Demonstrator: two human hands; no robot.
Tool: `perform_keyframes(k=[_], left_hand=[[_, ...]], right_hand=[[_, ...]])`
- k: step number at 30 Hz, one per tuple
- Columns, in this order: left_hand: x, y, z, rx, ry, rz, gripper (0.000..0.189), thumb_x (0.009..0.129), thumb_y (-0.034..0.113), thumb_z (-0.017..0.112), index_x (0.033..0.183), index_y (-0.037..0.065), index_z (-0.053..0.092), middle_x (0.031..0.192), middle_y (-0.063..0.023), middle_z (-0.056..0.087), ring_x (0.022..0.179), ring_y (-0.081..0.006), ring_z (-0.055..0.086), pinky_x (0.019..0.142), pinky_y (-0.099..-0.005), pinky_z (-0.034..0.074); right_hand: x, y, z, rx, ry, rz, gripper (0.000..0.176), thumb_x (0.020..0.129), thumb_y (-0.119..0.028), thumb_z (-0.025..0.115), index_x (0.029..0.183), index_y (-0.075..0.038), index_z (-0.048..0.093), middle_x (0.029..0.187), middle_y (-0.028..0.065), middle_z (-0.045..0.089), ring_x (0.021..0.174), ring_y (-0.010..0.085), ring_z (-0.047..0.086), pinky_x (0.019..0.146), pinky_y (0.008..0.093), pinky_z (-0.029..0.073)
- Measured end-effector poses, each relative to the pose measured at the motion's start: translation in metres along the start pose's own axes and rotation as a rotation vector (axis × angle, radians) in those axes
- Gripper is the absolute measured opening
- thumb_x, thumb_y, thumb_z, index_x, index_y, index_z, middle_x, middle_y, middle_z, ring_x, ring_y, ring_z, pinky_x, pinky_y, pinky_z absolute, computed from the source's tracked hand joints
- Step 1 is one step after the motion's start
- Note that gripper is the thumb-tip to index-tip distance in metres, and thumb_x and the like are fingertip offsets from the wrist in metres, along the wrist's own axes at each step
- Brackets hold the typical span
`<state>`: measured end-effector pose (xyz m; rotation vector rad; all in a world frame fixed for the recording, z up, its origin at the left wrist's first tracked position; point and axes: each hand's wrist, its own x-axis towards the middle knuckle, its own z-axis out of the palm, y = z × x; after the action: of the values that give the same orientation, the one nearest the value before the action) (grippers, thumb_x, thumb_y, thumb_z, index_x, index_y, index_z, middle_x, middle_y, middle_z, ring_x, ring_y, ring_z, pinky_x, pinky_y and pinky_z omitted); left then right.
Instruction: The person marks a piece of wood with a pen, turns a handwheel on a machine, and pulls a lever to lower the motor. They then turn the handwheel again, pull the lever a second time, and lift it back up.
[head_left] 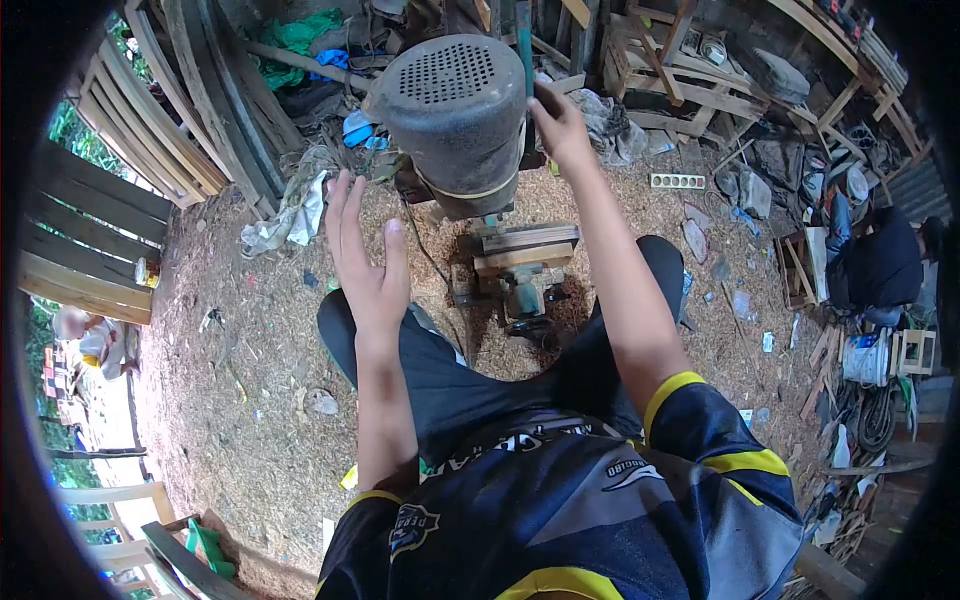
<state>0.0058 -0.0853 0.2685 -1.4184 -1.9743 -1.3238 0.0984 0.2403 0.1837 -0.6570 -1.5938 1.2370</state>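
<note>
Black vented housing (455, 125) between left grip (375, 275), spread, and right grip (567, 135), state unclear; wood shavings (270, 390) around.

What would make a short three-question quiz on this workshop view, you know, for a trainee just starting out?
1. Multiple choice: what is the top of the dark housing like?
A) solid and smooth
B) pierced with many small holes
C) draped with a cloth

2. True or false: the person's left hand is open and holds nothing.

3. Fill in the blank: the hand nearest the green post is the person's ____.

Key:
1. B
2. True
3. right hand
</note>
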Motion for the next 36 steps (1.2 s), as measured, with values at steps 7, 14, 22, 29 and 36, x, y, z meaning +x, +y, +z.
perform_keyframes(k=[7, 14, 22, 29, 36], left_hand=[[-0.001, -0.016, 0.015, -0.072, 0.026, -0.119, 0.057, 0.094, 0.02, 0.067, 0.145, 0.004, 0.048, 0.154, -0.0172, 0.044, 0.146, -0.0368, 0.036, 0.121, -0.049, 0.026], [0.005, -0.022, 0.03, -0.079, 0.055, -0.148, 0.059, 0.092, 0.018, 0.07, 0.144, 0.003, 0.047, 0.153, -0.0186, 0.044, 0.145, -0.0368, 0.038, 0.12, -0.0479, 0.027], [0.001, -0.029, 0.039, -0.028, 0.042, -0.156, 0.061, 0.088, 0.009, 0.073, 0.143, 0.003, 0.048, 0.153, -0.0196, 0.043, 0.145, -0.0376, 0.037, 0.119, -0.0478, 0.029], [0.008, -0.04, 0.046, 0.04, 0.019, -0.102, 0.07, 0.086, 0.007, 0.074, 0.149, 0.003, 0.042, 0.15, -0.0175, 0.047, 0.143, -0.0357, 0.041, 0.117, -0.0456, 0.031], [0.011, -0.045, 0.046, 0.085, 0.019, -0.031, 0.068, 0.088, 0.006, 0.072, 0.149, 0.002, 0.042, 0.151, -0.0184, 0.047, 0.145, -0.0357, 0.039, 0.118, -0.0461, 0.03]], right_hand=[[-0.165, 0.036, -0.037, -0.043, 0.054, 0.076, 0.03, 0.1, -0.017, 0.062, 0.126, -0.003, 0.065, 0.113, 0.0101, 0.071, 0.102, 0.0172, 0.066, 0.09, 0.0329, 0.052], [-0.202, 0.07, -0.043, -0.129, 0.103, 0.231, 0.016, 0.097, -0.009, 0.06, 0.107, -0.001, 0.071, 0.1, 0.0111, 0.072, 0.093, 0.0178, 0.068, 0.084, 0.0306, 0.052], [-0.208, 0.085, -0.034, -0.106, 0.103, 0.262, 0.016, 0.098, -0.009, 0.059, 0.106, 0.0, 0.07, 0.091, 0.0091, 0.073, 0.088, 0.0181, 0.068, 0.082, 0.0308, 0.052], [-0.208, 0.083, -0.034, -0.165, 0.093, 0.24, 0.018, 0.099, -0.013, 0.059, 0.104, 0.0, 0.07, 0.09, 0.0093, 0.073, 0.085, 0.0184, 0.067, 0.08, 0.0318, 0.051], [-0.211, 0.082, -0.036, -0.136, 0.105, 0.241, 0.017, 0.099, -0.012, 0.06, 0.104, 0.0, 0.07, 0.089, 0.0079, 0.072, 0.083, 0.016, 0.067, 0.079, 0.0298, 0.051]])
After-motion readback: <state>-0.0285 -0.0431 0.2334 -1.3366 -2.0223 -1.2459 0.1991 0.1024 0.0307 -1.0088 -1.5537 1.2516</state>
